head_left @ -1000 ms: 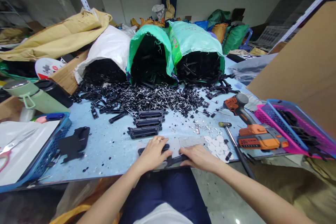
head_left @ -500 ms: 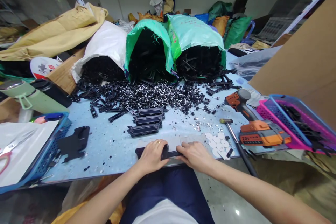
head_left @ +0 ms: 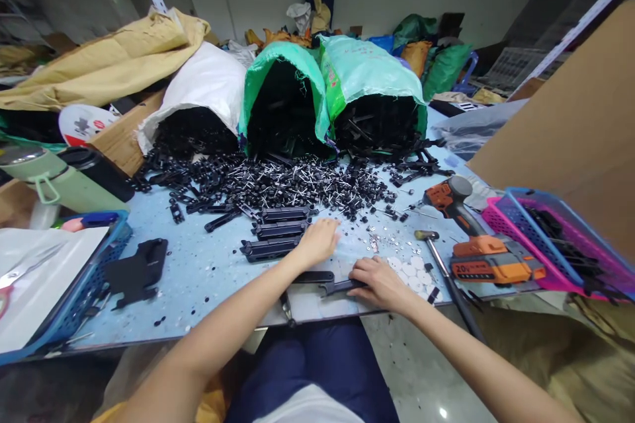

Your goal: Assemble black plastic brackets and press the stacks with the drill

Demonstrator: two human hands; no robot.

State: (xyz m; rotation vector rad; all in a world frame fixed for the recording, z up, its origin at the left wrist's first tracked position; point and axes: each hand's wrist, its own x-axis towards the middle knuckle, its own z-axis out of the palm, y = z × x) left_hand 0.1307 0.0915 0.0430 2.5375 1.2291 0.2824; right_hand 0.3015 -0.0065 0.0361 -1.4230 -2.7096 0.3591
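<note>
A flat black bar (head_left: 317,277) lay near the front edge of the table (head_left: 193,264), in front of the person, its right end meeting a fork-ended black piece (head_left: 342,287); whether the two were fastened could not be told, so this unit seemed only part-way made; the right hand (head_left: 380,283) had its fingers curled over the right end of the fork-ended piece, grasping it; the left hand (head_left: 318,241) was away from the bar, its fingers bent just beside three long black units (head_left: 272,249), and whether it held anything could not be told; those three lay side by side and looked finished, judging by their neat row; another slim dark piece (head_left: 286,307) lay at the table's front edge; white discs (head_left: 407,274) were spread just beyond the right hand, with a hammer (head_left: 452,291) and a power drill (head_left: 483,254) farther right; behind the row lay a broad heap of loose black parts and pins (head_left: 302,185), backed by a white sack (head_left: 208,89) and two green sacks (head_left: 370,69) with black parts inside; by that measure, far more seemed left than done.
</note>
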